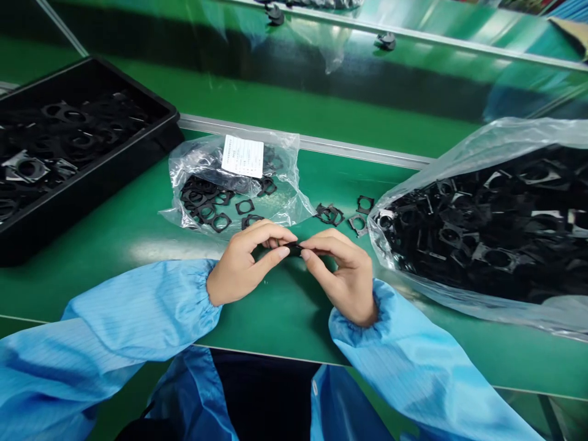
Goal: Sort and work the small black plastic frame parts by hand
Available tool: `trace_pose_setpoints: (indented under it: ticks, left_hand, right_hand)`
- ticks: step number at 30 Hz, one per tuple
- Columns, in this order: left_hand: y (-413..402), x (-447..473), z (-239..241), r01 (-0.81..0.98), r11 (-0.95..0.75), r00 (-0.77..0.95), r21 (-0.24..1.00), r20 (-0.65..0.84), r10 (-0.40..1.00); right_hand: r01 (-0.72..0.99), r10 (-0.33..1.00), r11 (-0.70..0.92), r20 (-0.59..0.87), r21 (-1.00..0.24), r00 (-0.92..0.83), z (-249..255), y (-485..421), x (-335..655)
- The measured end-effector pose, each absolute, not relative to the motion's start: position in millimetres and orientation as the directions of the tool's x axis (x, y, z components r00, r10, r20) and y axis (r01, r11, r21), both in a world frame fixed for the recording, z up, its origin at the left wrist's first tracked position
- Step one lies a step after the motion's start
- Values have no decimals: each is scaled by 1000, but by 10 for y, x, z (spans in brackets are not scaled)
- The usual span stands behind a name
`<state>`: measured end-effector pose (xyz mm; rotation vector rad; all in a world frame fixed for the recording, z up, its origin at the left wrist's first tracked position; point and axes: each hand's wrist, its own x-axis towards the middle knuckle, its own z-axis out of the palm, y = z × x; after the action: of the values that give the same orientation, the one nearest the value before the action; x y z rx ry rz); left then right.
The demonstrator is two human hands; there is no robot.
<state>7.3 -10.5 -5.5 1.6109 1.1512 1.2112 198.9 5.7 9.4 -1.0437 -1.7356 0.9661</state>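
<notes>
Between my two hands is a small black plastic part [294,249], held above the green table and seen nearly edge-on. My left hand [248,257] pinches its left end between thumb and fingers. On its other end, the thumb and fingers of my right hand [344,269] are closed too. The fingertips hide much of the part, so its full shape does not show. Just beyond my hands lie several loose black square frames with round openings [329,214]. Similar black frames [221,222] lie in and on a clear plastic bag [294,177] with a white label [242,155].
At the left stands a black bin [138,144] full of black parts. A large clear bag [390,190] of black frames lies open at the right. Behind, a metal rail [358,149] borders the green table [151,245]. Two small black pieces [386,41] sit farther back.
</notes>
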Motion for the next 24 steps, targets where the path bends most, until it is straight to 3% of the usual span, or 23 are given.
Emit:
trace_pose_setpoints:
  ticks: [9,17,20,24]
  left_hand:
    - [-138,74,-76,89,-172,172,981,155,973]
    - [-103,50,-16,317,-442,153,839,415,897]
    - [-95,51,-15,307,-484,151,819,460,875]
    - [-97,48,-23,335,-487,124,807,474,872]
  right_hand:
    - [221,906,401,348,-889,-242,95,59,1989]
    - [214,909,375,312,-902,-277,90,4,1971]
    - [223,914,360,296,-906,-276,90,5,1970]
    - [242,880,449,380,-860,-284,113,23,1978]
